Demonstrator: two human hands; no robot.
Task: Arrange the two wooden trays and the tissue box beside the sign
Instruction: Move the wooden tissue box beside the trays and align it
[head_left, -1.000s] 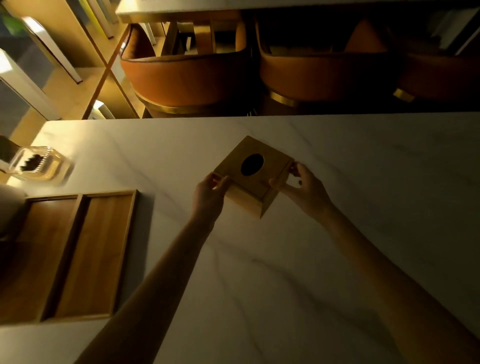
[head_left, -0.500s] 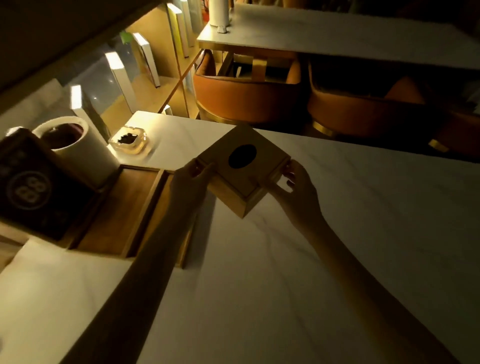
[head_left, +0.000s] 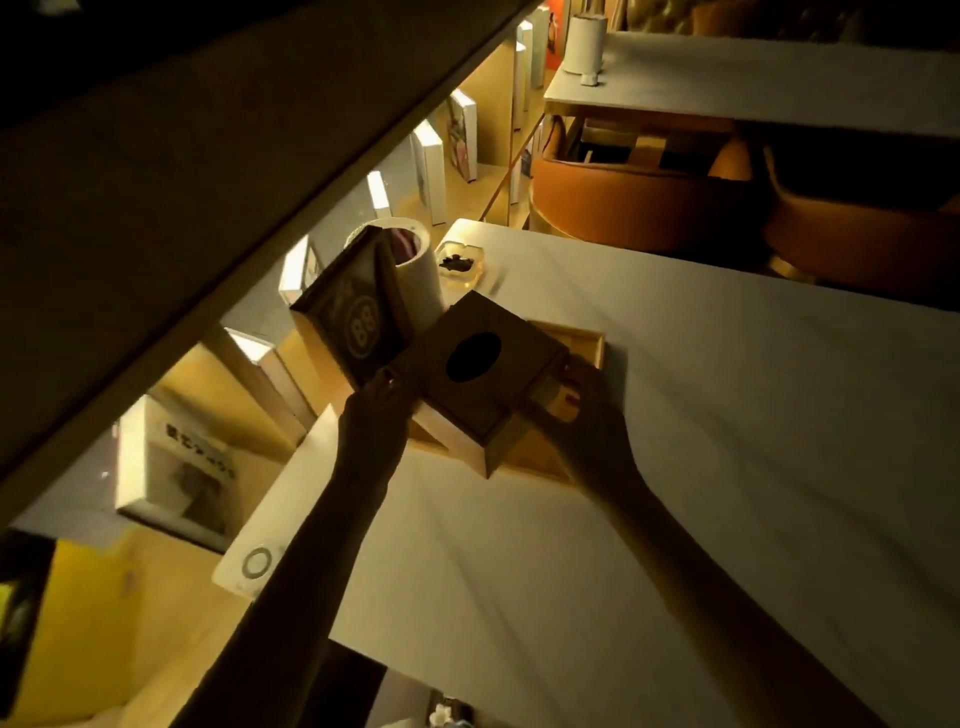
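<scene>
A square wooden tissue box (head_left: 478, 384) with a dark oval hole on top is held between both hands over the wooden trays (head_left: 582, 340), which lie on the white marble table and are mostly hidden under it. My left hand (head_left: 376, 410) grips the box's left corner. My right hand (head_left: 582, 410) grips its right side. Just left of the box a dark sign (head_left: 358, 319) marked 88 stands tilted against a white cylinder (head_left: 415, 275). Whether the box rests on the trays or hangs above them cannot be told.
A glass ashtray (head_left: 460, 262) sits behind the cylinder near the table's far left corner. Bookshelves with white books (head_left: 431, 171) run along the left. Orange chairs (head_left: 623, 202) and a second table (head_left: 753, 83) stand beyond the far edge.
Both hands have carried the tissue box leftward from the table's middle to over the trays, next to the sign. The view swung left, bringing the sign and shelves into sight.
</scene>
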